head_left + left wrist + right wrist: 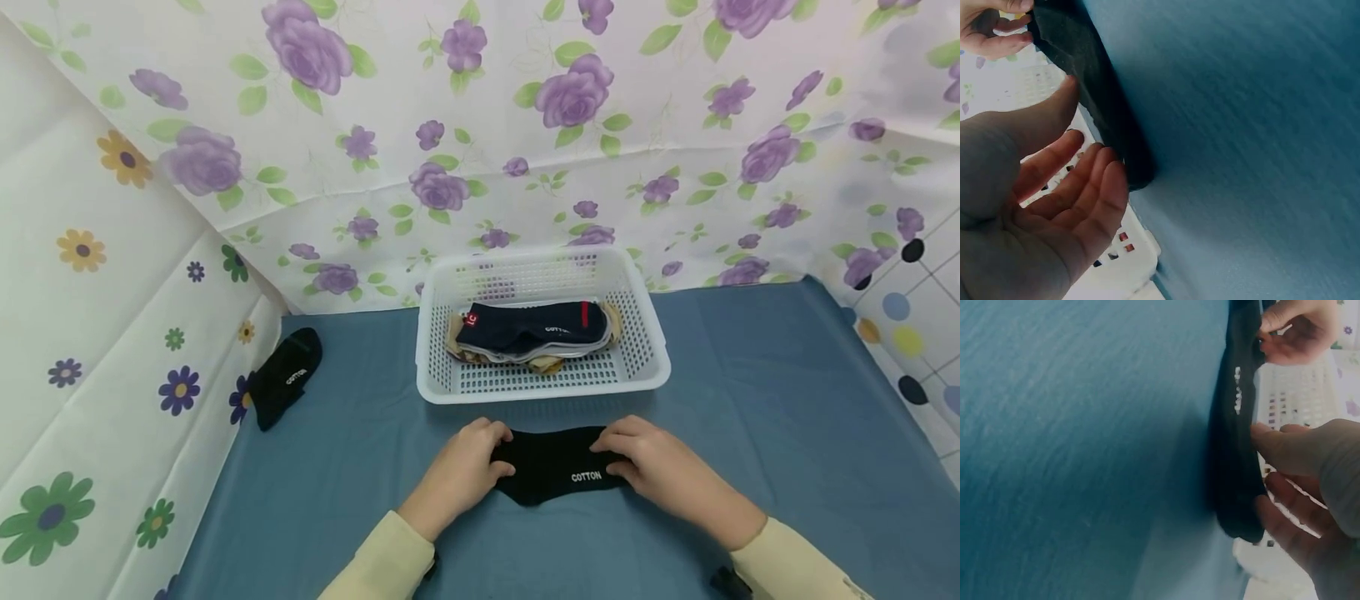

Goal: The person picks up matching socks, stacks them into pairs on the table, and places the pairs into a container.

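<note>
A black ankle sock with white "COTTON" lettering lies flat on the blue cloth, crosswise in front of the basket. My left hand touches its left end, with thumb and fingers spread apart and lightly bent in the left wrist view. At the other end my right hand rests its thumb and fingertips on the sock, beside the lettering. The right wrist view shows a gap between that thumb and the fingers. Another black sock, also lettered "COTTON", lies at the far left.
A white perforated plastic basket stands just beyond the hands. Inside it is a stack of folded socks, a navy sock with red marks on top. Flowered sheets hang behind and at both sides of the blue cloth.
</note>
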Demonstrator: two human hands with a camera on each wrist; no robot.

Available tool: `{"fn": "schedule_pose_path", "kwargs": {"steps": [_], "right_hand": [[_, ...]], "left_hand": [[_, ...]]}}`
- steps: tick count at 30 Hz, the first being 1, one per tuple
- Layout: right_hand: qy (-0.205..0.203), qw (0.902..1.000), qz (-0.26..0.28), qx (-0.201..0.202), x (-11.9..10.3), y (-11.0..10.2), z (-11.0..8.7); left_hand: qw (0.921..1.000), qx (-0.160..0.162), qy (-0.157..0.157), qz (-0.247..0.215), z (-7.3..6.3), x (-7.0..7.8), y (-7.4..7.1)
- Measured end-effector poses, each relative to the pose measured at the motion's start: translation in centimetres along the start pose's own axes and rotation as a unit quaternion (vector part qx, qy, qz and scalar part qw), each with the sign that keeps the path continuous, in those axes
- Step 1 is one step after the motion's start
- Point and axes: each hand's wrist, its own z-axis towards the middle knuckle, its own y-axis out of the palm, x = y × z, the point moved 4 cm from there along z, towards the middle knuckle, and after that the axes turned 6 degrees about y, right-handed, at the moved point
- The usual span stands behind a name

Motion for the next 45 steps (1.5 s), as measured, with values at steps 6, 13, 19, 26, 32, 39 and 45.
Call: {"fn": "schedule_pose_path", "kwargs": {"steps": [6, 13, 19, 26, 32, 39, 45], "right_hand": [[0.062, 0.9972, -0.011, -0.041, 1.3, 0.9, -0.2], [0.1, 0.9929, 0.001, -0.065, 2.4, 1.5, -0.2], [0.122, 0.9888, 0.029, -0.08, 3.3, 1.8, -0.4], [0.123, 0.9881, 0.03, -0.088, 3.4, 1.7, -0.4], [0.117, 0.989, 0.016, -0.09, 3.1, 1.7, -0.4], [0.117, 0.9895, 0.0, -0.085, 2.8, 1.5, -0.4], [0.123, 0.9893, -0.01, -0.079, 2.7, 1.4, -0.4]], "left_hand": [[0.9998, -0.019, -0.008, 0.002, 0.1, -0.6, 0.5], [0.9996, -0.025, -0.013, 0.004, 0.5, -1.0, 0.6], [0.999, -0.037, -0.023, 0.005, 0.7, -1.1, 0.6], [0.9988, -0.041, -0.026, 0.003, 0.8, -1.1, 0.6], [0.9986, -0.049, -0.002, 0.021, 0.0, -1.0, 0.0], [0.9972, 0.014, -0.056, 0.047, -2.2, -4.6, -3.4], [0.9798, 0.081, -0.168, 0.072, -4.7, -10.4, -8.8]]}}
